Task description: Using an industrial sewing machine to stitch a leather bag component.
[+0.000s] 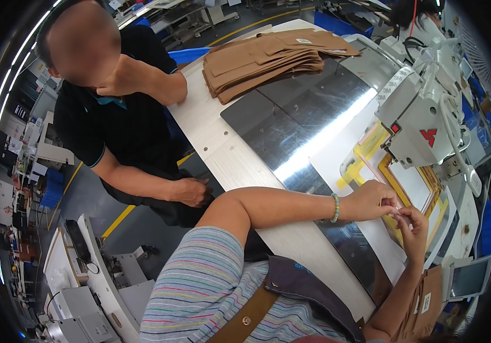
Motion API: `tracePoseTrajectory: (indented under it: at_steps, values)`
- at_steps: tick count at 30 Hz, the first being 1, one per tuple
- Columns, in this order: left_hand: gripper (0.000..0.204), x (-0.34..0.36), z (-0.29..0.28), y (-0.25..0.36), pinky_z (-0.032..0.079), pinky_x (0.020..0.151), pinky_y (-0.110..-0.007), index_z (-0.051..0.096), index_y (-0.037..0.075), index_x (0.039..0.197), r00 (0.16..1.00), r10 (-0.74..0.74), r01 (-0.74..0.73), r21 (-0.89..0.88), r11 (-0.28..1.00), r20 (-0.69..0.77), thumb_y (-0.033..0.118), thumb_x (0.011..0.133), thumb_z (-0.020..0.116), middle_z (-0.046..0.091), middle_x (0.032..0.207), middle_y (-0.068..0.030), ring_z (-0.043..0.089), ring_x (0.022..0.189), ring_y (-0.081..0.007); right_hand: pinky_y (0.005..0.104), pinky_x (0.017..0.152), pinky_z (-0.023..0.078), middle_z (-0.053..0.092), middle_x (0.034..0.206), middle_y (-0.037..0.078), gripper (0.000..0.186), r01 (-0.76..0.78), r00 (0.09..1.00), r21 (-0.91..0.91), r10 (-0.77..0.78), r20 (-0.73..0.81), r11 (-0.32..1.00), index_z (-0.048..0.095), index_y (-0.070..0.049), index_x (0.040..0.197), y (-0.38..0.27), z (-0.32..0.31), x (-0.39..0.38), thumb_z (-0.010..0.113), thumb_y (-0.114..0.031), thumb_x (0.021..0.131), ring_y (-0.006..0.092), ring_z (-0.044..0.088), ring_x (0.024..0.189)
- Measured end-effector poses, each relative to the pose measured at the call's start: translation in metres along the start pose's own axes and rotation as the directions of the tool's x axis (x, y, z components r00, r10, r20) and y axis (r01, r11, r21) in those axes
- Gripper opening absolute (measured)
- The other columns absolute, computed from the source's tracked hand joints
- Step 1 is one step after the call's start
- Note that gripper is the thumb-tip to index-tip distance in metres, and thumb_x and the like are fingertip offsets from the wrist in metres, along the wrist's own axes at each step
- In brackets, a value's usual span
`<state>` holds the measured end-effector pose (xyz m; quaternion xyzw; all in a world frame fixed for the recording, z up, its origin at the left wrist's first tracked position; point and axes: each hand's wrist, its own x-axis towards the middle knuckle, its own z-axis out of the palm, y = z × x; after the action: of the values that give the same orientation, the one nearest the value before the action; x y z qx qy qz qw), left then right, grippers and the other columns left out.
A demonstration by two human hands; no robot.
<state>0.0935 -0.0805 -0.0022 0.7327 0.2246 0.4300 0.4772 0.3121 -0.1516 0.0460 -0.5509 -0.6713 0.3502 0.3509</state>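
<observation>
The person's left hand [366, 201] reaches in from the centre of the frame, a beaded bracelet [335, 208] at its wrist, and meets the right hand [414, 224], which comes up from the lower right. The fingertips of the two hands come together right of centre, fingers bent inward rather than spread. Whether either hand is clamped on something small cannot be told; the spot is too tiny and partly covered by the fingers.

The thing nearest the hands is a yellow frame [435, 186], lying just beyond them at the right of the frame, below the head of a pale machine [419, 131]. A white sheet [337, 154] lies to the left of it, over a shiny dark plate [279, 120] on the table [202, 123]. Brown flat pieces [262, 66] are stacked at upper centre. Another person [114, 134] in a dark shirt stands at upper left, one hand raised to the face.
</observation>
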Motion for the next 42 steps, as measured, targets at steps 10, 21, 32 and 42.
tracePoseTrajectory:
  at_steps: [10, 21, 32, 42]
  values:
    - [0.015, 0.001, -0.001, -0.002, 0.053, 0.067, -0.034, 0.071, 0.0, 0.091, 0.997, 0.077, -0.076, 0.053, 0.996, -0.019, 0.013, 0.092, 0.076, 0.072, 0.084, -0.0126, 0.067, 0.071, -0.0236, 0.024, 0.067, 0.049, 0.068, 0.09, 0.006, 0.009, 0.071, 0.997, -0.027, -0.071, -0.006, 0.997, 0.071, 0.007, 0.104, 0.009, -0.001, 0.001, 0.071, 0.001, 0.098, 0.0098, 0.061, 0.075]
    - [0.014, 0.001, -0.002, -0.004, 0.053, 0.068, -0.035, 0.068, 0.001, 0.094, 0.999, 0.043, -0.043, 0.073, 0.996, 0.001, 0.014, 0.094, 0.072, 0.071, 0.084, -0.0123, 0.069, 0.073, -0.0252, 0.0237, 0.062, 0.044, 0.066, 0.084, 0.002, 0.006, -0.021, 0.998, -0.026, 0.02, -0.052, 0.999, 0.071, 0.005, 0.098, 0.01, -0.004, -0.001, 0.073, -0.001, 0.097, 0.0062, 0.055, 0.07]
    - [0.016, 0.013, -0.024, 0.007, 0.055, 0.081, -0.04, 0.074, 0.003, 0.101, 0.994, 0.022, -0.05, 0.261, 0.964, 0.108, 0.018, 0.097, 0.072, 0.074, 0.095, -0.0131, 0.07, 0.088, -0.03, 0.0221, 0.061, 0.043, 0.067, 0.084, 0.0, 0.01, -0.135, 0.989, 0.019, 0.136, -0.063, 0.991, 0.074, 0.002, 0.101, 0.01, -0.02, 0.005, 0.071, -0.007, 0.101, 0.0053, 0.056, 0.071]
    - [0.033, 0.014, -0.092, -0.008, 0.044, 0.117, -0.048, 0.073, 0.004, 0.129, 0.945, 0.115, -0.3, 0.668, 0.681, 0.307, 0.022, 0.102, 0.069, 0.068, 0.141, -0.0151, 0.054, 0.139, -0.0401, 0.024, 0.071, 0.047, 0.072, 0.093, -0.001, 0.029, -0.099, 0.985, -0.207, 0.067, -0.157, 0.973, 0.08, -0.002, 0.112, 0.021, -0.088, 0.037, 0.075, -0.029, 0.101, 0.006, 0.059, 0.081]
